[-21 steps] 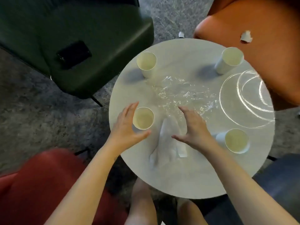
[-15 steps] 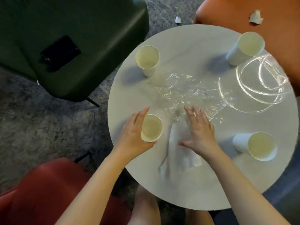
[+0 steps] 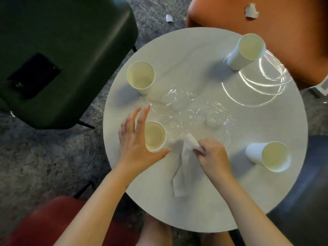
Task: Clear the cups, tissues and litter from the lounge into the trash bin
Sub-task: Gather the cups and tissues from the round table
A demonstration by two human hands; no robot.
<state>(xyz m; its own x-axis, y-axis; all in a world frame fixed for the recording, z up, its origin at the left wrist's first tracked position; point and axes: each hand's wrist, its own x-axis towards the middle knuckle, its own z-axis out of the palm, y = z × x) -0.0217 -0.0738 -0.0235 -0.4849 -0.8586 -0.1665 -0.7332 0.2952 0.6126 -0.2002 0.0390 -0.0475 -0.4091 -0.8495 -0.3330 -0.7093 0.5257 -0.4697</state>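
While right hand (image 3: pixel 212 157) pinches tissue (image 3: pixel 184 167), long axis running nearward, left hand (image 3: pixel 135 144) splayed beside cup (image 3: pixel 154 136).

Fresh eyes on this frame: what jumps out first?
At the near side of the round white table, the right hand pinches a white tissue while the left hand spreads open beside a paper cup. Crumpled clear film glints mid-table, and a torn paper scrap lies on the orange chair beyond.
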